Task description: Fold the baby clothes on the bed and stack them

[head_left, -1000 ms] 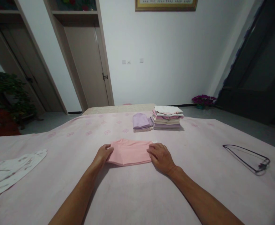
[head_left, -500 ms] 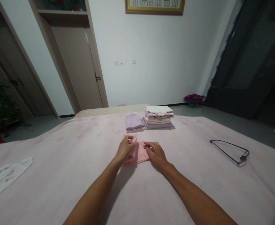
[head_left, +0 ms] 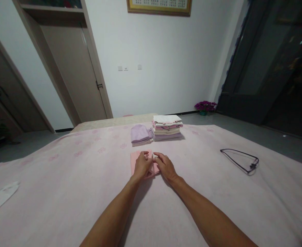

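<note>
A pink folded cloth (head_left: 134, 161) lies on the bedspread in front of me, its exact kind unclear. My left hand (head_left: 143, 166) is on top of it with curled fingers gripping a layer near the middle. Close beside it, my right hand (head_left: 165, 167) has bent fingers pinching the cloth's right part. My fingers partly cover the fold between the hands. Just beyond are a folded lilac cloth (head_left: 140, 133) on a small pile and, to its right, a taller stack of folded clothes (head_left: 167, 127) with a white piece on top.
A black-framed triangular object (head_left: 239, 160) lies on the pale pink bedspread (head_left: 202, 202) at the right. A white printed garment (head_left: 1, 199) is at the far left. Past the bed are a door (head_left: 70, 68), a wall and purple flowers (head_left: 205, 105).
My left hand has moved right with the lifted pink layer, folding it over towards my right hand. The hands are now closer together. The view has turned slightly right.
</note>
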Tool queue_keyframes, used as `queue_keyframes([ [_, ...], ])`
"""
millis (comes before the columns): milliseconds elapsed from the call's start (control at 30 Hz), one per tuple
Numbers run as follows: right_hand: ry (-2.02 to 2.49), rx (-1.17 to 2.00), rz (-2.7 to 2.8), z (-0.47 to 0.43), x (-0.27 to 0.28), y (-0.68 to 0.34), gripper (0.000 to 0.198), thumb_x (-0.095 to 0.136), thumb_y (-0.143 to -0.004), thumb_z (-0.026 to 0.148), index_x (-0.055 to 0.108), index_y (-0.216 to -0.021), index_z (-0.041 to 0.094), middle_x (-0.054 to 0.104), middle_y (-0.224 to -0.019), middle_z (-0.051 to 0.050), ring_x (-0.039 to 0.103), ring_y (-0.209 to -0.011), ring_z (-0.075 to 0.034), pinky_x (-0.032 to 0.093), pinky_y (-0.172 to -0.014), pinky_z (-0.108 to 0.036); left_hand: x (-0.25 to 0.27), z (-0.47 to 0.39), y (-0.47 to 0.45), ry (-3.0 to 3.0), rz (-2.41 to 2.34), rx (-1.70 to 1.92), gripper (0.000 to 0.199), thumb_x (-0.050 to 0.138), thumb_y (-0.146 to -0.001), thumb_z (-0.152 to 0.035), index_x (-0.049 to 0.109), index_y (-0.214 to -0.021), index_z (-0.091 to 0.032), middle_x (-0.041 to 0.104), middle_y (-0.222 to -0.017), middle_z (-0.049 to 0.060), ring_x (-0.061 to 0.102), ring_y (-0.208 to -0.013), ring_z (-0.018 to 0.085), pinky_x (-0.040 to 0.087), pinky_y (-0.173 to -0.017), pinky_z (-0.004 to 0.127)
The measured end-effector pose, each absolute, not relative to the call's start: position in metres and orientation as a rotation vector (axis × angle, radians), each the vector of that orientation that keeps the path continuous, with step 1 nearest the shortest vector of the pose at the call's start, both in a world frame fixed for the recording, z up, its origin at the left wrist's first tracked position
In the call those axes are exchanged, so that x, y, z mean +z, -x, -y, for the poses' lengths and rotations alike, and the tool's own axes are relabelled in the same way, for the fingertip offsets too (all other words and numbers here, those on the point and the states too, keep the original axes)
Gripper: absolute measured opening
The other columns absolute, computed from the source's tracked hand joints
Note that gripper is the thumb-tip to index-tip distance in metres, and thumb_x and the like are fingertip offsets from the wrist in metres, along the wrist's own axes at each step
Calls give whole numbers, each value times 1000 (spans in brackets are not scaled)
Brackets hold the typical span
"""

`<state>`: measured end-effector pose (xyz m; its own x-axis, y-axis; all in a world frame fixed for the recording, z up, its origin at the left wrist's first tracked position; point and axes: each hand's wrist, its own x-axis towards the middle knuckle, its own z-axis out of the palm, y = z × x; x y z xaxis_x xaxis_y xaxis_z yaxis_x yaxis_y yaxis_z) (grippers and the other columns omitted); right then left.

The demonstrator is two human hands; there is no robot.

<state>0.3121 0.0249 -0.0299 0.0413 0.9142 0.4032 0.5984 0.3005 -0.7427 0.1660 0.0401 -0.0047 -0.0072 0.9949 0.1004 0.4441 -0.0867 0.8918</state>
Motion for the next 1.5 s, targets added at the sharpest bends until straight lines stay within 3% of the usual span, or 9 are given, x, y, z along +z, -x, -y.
queue_keyframes([
  [233,1457,369,1778,-17,-18,-309,43,54,-94,46,63,-130,24,72,-97,-6,61,-96,-23,47,-87,-34,-6,-37,-161,-1512,-1419,1087,38,62,-85,-22,58,-122,-16,72,-94,7,69,-83,17,53,-75,27],
  [467,1442,335,1837,-16,-13,-304,45,51,-97,45,60,-135,24,70,-109,-7,60,-102,-23,42,-95,-35,-8,-34,-158,-1462,-1246,1142,41,61,-87,-27,57,-126,-15,73,-91,6,69,-77,16,53,-71,26],
  [700,1428,394,1715,-24,-17,-299,46,56,-89,27,61,-135,22,70,-113,-8,64,-100,-21,48,-92,-33,-1,-25,-145,-1567,-1121,1263,35,54,-88,-21,58,-122,-18,72,-102,7,70,-92,16,54,-86,30],
  [833,1415,448,1673,-27,-20,-297,47,54,-89,25,60,-135,23,72,-112,-6,66,-98,-19,50,-89,-32,-1,-14,-131,-1836,-1184,1311,30,49,-94,-27,62,-120,-18,70,-119,10,66,-111,20,50,-99,36],
  [1033,1533,256,1794,-25,-22,-300,48,51,-85,14,61,-131,21,68,-117,-6,64,-100,-18,49,-89,-27,-26,-3,-122,-2404,-1477,872,45,41,-100,-29,53,-139,-11,55,-144,18,46,-138,29,33,-117,49],
  [1167,1587,35,1926,-18,-19,-302,47,47,-86,11,65,-127,24,64,-124,-8,60,-108,-20,45,-95,-31,-30,6,-126,-2631,-1628,556,56,43,-100,-43,44,-149,-16,39,-156,18,32,-146,35,25,-118,56],
  [1333,1586,-1,2145,-14,-20,-306,44,39,-99,27,57,-139,23,50,-148,-9,45,-134,-23,35,-111,-39,-29,10,-128,-2652,-1744,463,65,37,-98,-59,39,-154,-24,34,-159,17,26,-149,36,21,-118,58],
  [1500,1641,61,2265,-13,-25,-310,52,28,-104,34,42,-152,20,39,-158,-9,30,-147,-24,26,-118,-42,-29,12,-126,-2592,-1764,358,71,37,-96,-64,28,-157,-28,22,-164,17,17,-151,38,21,-115,64],
])
